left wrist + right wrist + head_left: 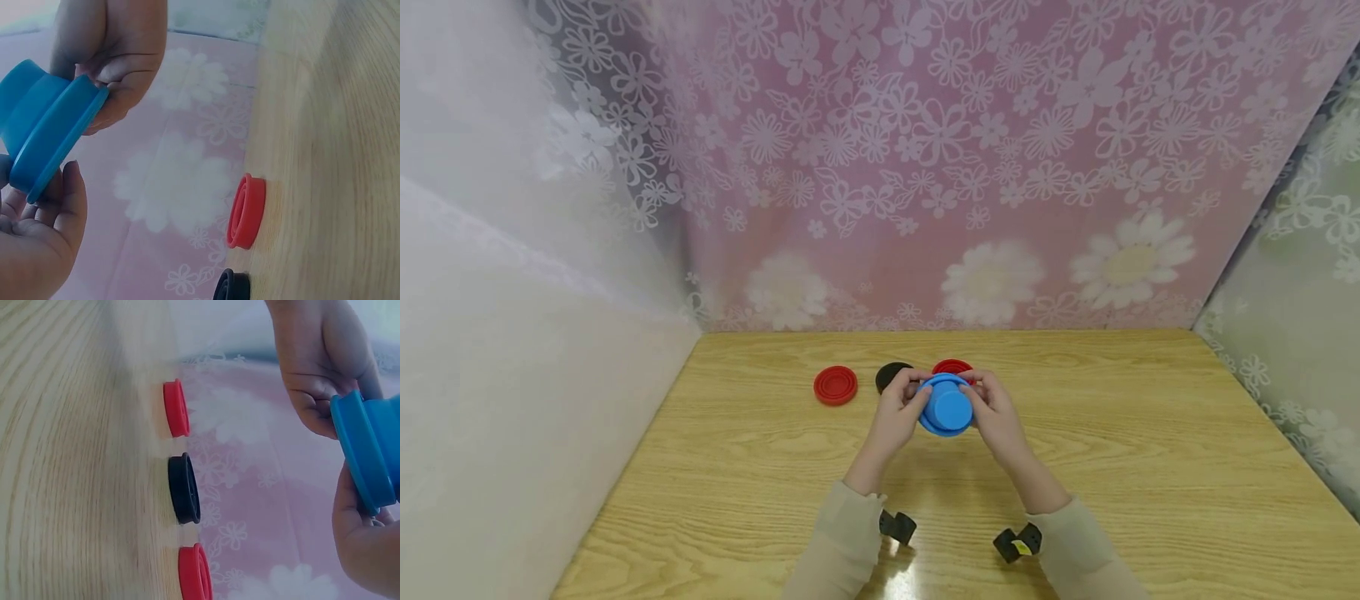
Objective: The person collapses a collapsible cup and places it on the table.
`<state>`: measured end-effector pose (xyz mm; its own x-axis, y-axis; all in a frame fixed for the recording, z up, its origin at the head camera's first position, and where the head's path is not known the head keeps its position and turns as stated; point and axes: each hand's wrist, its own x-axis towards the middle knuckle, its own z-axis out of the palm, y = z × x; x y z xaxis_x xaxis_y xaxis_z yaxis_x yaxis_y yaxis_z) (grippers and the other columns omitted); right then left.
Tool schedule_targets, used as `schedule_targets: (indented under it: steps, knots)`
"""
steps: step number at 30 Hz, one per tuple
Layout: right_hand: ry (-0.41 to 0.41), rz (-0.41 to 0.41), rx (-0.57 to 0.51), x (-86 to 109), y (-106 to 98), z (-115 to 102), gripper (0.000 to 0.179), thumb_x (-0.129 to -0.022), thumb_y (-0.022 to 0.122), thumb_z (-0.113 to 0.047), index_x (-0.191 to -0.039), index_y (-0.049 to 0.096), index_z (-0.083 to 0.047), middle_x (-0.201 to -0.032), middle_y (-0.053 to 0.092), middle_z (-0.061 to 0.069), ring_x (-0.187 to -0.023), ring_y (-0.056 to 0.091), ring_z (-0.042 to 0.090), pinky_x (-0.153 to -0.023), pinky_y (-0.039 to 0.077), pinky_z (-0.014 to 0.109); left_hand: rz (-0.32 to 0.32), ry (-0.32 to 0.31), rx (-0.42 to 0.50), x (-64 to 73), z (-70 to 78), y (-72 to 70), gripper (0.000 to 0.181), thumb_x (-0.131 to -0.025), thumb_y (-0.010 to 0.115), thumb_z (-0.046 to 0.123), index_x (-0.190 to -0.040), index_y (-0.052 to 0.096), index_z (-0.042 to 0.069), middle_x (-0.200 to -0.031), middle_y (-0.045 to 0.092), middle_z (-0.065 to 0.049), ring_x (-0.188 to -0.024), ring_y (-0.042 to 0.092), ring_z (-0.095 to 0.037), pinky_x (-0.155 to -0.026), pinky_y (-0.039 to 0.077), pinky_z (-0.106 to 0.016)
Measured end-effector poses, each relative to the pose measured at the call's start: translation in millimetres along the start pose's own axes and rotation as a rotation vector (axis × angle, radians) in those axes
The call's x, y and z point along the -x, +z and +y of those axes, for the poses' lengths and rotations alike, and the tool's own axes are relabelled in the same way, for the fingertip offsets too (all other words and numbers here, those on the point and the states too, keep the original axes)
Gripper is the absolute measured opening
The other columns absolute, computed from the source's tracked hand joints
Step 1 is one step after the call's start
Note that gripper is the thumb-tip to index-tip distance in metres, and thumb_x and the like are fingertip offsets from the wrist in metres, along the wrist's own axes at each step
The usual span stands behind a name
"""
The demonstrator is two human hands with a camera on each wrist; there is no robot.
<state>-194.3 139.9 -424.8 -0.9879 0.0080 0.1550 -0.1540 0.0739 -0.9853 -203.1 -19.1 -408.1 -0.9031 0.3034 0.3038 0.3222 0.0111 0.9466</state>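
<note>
Both hands hold a blue collapsible cup [952, 409] above the table, its narrower base turned toward the head camera. My left hand [895, 408] grips the wide rim on the left, thumb on the near face and fingers behind. On the other side my right hand [997, 417] pinches the same rim in a similar way. In the left wrist view the cup [53, 134] is partly extended, with a stepped wall and a broad rim. The right wrist view shows the rim of the cup [362, 450] between both hands.
Behind the hands, three flattened collapsible cups lie in a row on the wooden table [737, 467]: a red one [836, 386], a black one [890, 377] and another red one [952, 366]. Flowered curtains [925, 167] stand at the back and sides.
</note>
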Motion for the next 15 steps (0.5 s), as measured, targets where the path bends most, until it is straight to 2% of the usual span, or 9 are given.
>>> schedule_targets:
  steps: [3,8,15]
  knots:
    - [0.057,-0.068,-0.118,0.1,-1.5,-1.9,0.028,-0.094,0.043,-0.015,-0.115,0.04,0.003,-0.092,0.056,0.013,-0.079,0.057,0.015,-0.067,0.051,0.03,0.001,-0.039,0.044,0.4,0.7,-1.4,0.021,-0.092,0.045,0.005,-0.111,0.05,-0.004,-0.093,0.058,-0.016,-0.086,0.053,-0.018,-0.078,0.046,-0.032]
    - [0.067,-0.14,-0.262,-0.3,-4.8,-3.1,0.024,-0.095,0.041,-0.017,-0.113,0.038,-0.001,-0.092,0.056,0.006,-0.081,0.057,0.013,-0.069,0.05,0.029,0.001,-0.116,0.158,-0.1,-2.0,-2.1,0.023,-0.093,0.045,0.007,-0.112,0.05,-0.003,-0.093,0.055,-0.01,-0.086,0.052,-0.018,-0.076,0.048,-0.034]
    - [0.029,-0.179,-0.317,0.6,-9.2,-2.3,0.012,-0.094,0.045,-0.018,-0.105,0.047,-0.016,-0.099,0.052,0.007,-0.088,0.056,0.015,-0.074,0.049,0.027,-0.02,-0.135,0.261,0.1,-4.3,-2.4,0.025,-0.092,0.046,0.008,-0.114,0.048,-0.004,-0.099,0.054,-0.012,-0.093,0.053,-0.021,-0.077,0.048,-0.037]
